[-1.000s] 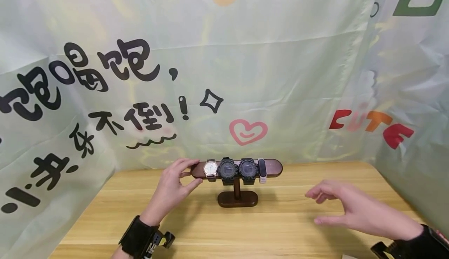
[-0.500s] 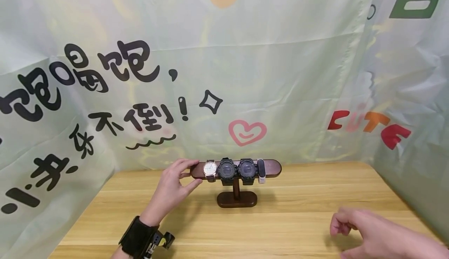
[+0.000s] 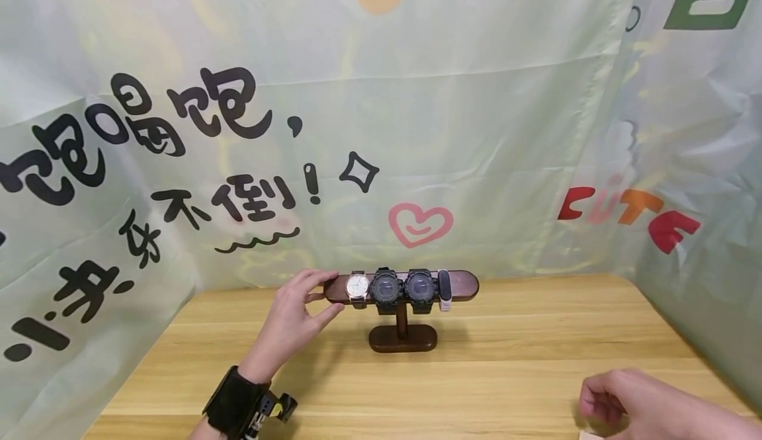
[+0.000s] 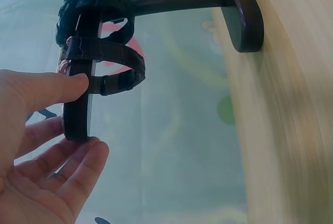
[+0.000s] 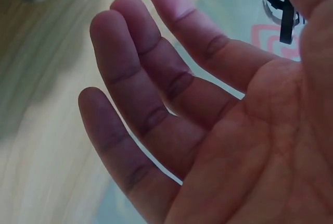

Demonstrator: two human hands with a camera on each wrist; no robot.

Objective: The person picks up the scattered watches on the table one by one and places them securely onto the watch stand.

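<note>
A dark brown wooden watch stand (image 3: 463, 285) stands on the table, its crossbar on a post above an oval foot. My left hand (image 3: 292, 321) pinches the bar's left end between thumb and fingers; the left wrist view shows the thumb on the bar (image 4: 78, 120) beside a looped dark strap (image 4: 112, 52). Along the bar sit a white-faced watch (image 3: 357, 286), two chunky black watches (image 3: 388, 289) and a slim fitness band (image 3: 445, 286) with a pale strap. My right hand (image 3: 637, 400) is at the lower right, fingers loosely bent, palm holding nothing in the right wrist view.
Beside the right hand, a corner of a pale object (image 3: 589, 436) shows at the bottom edge, mostly cut off. The wood-grain table (image 3: 500, 374) meets a printed cloth backdrop (image 3: 488, 162) behind and at both sides.
My right hand has moved down and toward the right, nearer the bottom edge, its fingers more bent in the head view. The left hand and the watch stand have stayed put.
</note>
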